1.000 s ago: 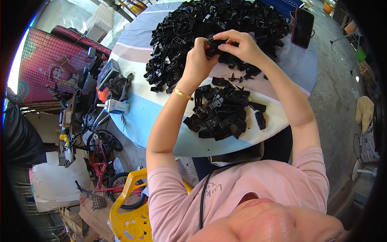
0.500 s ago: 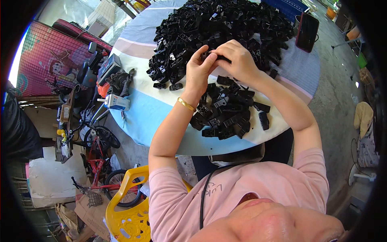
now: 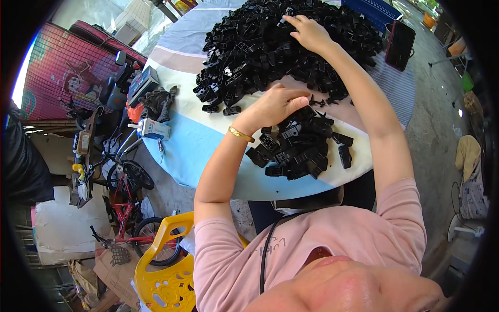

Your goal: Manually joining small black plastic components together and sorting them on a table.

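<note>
- We are seeing a large pile of black plastic parts (image 3: 249,57) covering the far half of the counter (image 3: 195,145), probably pushed back so that the near side is staying usable.
- A smaller heap of black parts (image 3: 299,143) is lying close to our body, apart from the pile; we are judging that the gap is keeping the two lots from mixing.
- A few thin black pieces (image 3: 325,102) are lying between them, just above the heap.
- Our right hand (image 3: 311,35) is stretching over the pile, its thumb and forefinger standing apart, pointing down at the parts, likely so that one piece can be singled out; whether they are touching any, we cannot tell.
- Our left hand (image 3: 275,105) is hovering between pile and heap, its fingers bending with the thumb alongside, perhaps keeping near both lots; we cannot tell whether they are clamping anything.
- Further out, a dark-screened phone (image 3: 400,46) is standing propped at the right, seemingly tilted for viewing, and a blue basket (image 3: 371,13) is sitting beyond the pile.
- At the left edge, a small carton (image 3: 155,130) and dark cloth (image 3: 160,101) are lying clear of the parts.
</note>
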A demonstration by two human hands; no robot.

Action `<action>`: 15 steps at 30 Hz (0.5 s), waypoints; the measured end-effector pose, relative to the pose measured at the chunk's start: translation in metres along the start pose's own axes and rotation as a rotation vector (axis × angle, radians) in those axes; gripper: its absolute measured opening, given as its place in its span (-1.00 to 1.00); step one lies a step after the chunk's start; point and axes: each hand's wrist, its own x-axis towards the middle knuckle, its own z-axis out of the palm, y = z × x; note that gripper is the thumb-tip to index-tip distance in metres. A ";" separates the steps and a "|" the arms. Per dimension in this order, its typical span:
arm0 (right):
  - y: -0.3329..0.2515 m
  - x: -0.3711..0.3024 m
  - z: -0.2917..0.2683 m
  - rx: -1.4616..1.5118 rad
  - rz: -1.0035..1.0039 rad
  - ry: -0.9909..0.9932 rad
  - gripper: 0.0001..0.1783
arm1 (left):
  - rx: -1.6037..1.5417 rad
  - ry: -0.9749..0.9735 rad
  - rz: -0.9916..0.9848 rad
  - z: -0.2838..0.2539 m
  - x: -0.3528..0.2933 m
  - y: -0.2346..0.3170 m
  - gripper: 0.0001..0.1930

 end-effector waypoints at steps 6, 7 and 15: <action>0.003 0.004 0.005 -0.027 0.109 -0.162 -0.57 | -0.303 0.100 -0.307 0.008 0.013 -0.028 -0.72; 0.003 -0.001 -0.001 0.031 0.126 -0.116 -0.57 | -0.183 0.229 -0.209 0.012 0.019 -0.036 -0.69; 0.000 -0.049 -0.044 0.942 0.519 -0.167 -0.69 | 0.414 0.231 0.023 0.029 0.046 -0.056 -0.70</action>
